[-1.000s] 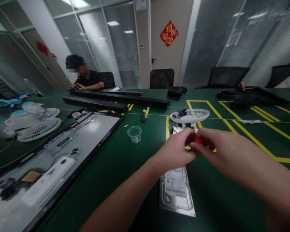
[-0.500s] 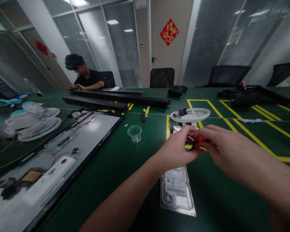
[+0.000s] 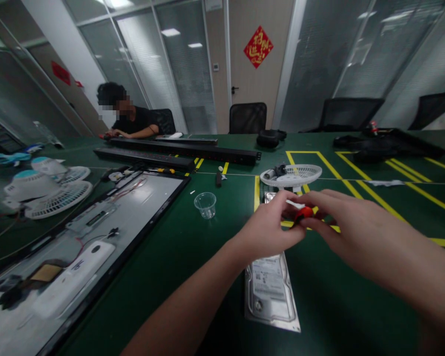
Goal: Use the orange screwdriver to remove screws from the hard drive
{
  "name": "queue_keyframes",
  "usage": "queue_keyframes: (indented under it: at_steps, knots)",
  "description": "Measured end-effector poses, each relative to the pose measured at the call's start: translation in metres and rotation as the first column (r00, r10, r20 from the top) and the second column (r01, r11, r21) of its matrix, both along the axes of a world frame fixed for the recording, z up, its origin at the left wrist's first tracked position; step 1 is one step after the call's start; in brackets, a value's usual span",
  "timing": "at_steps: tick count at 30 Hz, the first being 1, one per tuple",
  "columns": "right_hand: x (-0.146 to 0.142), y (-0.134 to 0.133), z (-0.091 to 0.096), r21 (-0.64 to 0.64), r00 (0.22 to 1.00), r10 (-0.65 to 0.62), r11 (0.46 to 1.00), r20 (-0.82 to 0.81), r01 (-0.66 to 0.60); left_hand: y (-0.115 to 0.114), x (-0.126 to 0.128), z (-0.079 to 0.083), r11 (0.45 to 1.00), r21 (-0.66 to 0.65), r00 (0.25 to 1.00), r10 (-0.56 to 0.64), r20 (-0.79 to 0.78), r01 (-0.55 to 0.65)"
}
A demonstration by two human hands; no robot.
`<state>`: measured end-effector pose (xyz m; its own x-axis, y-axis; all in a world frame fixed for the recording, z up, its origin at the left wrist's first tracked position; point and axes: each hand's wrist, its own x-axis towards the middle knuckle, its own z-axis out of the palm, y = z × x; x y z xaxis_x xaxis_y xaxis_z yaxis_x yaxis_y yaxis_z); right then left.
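Note:
My left hand (image 3: 269, 228) and my right hand (image 3: 337, 225) meet above the green table, fingers pinched together on a small red object (image 3: 304, 212); a black part sticks out below it. I cannot make out what the object is. Beneath my hands lies a silver hard drive (image 3: 270, 291), label side up, partly hidden by my left wrist. Just beyond my fingers sits a white fan grille (image 3: 292, 176) with small dark parts on it.
A clear plastic cup (image 3: 205, 204) stands left of my hands. An opened monitor panel (image 3: 77, 237) fills the left side, with white fans (image 3: 40, 190) behind it. Long black power strips (image 3: 181, 151) lie across the table. A person (image 3: 128, 118) sits at the far left. Yellow tape lines (image 3: 389, 198) mark the right.
My hands have shifted slightly up and away while staying pinched on the red object, which now shows more clearly between the fingertips.

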<state>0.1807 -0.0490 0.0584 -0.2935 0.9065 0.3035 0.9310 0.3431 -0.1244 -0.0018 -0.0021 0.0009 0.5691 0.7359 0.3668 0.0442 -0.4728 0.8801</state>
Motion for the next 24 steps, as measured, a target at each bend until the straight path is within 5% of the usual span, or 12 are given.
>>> queue_keyframes:
  at_steps: [4,15,24]
  knots:
    - [-0.002,0.001,-0.001,-0.029,0.998,0.063,0.998,-0.006,-0.063,-0.001,0.000,0.001,1.000,0.015,1.000,-0.011,-0.006,0.011]
    - [-0.009,-0.002,0.006,-0.069,0.989,-0.130,0.988,0.066,0.135,0.002,0.004,-0.004,0.999,0.028,0.998,-0.033,0.047,0.032]
    - [-0.003,0.000,-0.006,0.014,0.999,0.042,0.999,0.009,-0.042,-0.001,-0.002,0.003,1.000,0.017,1.000,0.004,0.004,-0.004]
